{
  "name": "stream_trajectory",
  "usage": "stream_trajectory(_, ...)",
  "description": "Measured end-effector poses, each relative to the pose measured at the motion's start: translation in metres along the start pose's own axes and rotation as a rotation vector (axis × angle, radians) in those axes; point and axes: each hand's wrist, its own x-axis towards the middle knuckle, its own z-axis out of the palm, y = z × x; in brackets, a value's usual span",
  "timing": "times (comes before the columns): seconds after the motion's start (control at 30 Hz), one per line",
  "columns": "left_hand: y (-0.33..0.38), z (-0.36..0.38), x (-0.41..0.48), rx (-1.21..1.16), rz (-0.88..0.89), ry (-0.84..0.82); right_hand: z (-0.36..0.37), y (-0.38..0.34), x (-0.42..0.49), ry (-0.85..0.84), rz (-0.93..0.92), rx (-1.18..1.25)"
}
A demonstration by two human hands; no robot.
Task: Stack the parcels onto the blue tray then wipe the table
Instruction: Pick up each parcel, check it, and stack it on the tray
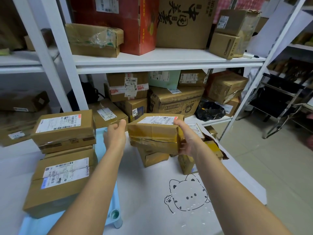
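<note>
Right hand (186, 139) clamps right end of parcel (154, 133), thumb on top, fingers under. Left hand (116, 134) curled at left end; contact unclear. Parcel held above table (144, 189), right of stacked parcels (64, 131) on blue tray (37, 225). Taped, dented cardboard box: probably rigid, light, tape slick; support both ends.

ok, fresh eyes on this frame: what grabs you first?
The taped brown parcel held up mid-frame, the right hand gripping its right end and the left hand at its left end. Next, the stack of parcels on the blue tray at left, and the cat drawing on the white table at lower right. Behind, shelves crammed with boxes.
</note>
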Motion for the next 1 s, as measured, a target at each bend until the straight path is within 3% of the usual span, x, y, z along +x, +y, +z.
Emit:
stream_trajectory(0.07,0.005,0.003,-0.003,0.086,0.263,0.054,0.005,0.002,0.000,0.044,-0.069,-0.010)
stream_trajectory(0.17,0.016,0.016,-0.015,0.218,0.464,-0.149,0.017,0.006,0.005,0.125,-0.251,-0.111)
stream_trajectory(0.27,0.024,0.024,-0.025,0.264,0.411,-0.346,0.032,0.006,0.002,0.146,-0.470,-0.283)
stream_trajectory(0.4,0.017,0.016,-0.019,0.204,0.404,-0.376,0.033,0.002,-0.005,0.121,-0.616,-0.379)
stream_trajectory(0.6,0.017,-0.004,-0.013,-0.017,0.338,-0.360,0.032,0.002,-0.012,0.001,-0.612,-0.125)
stream_trajectory(0.87,0.014,-0.016,-0.008,-0.154,0.337,-0.340,0.042,-0.007,-0.014,-0.069,-0.674,-0.056)
stream_trajectory(1.0,0.013,-0.019,-0.012,-0.198,0.243,-0.420,0.045,-0.005,-0.013,-0.098,-0.670,-0.059)
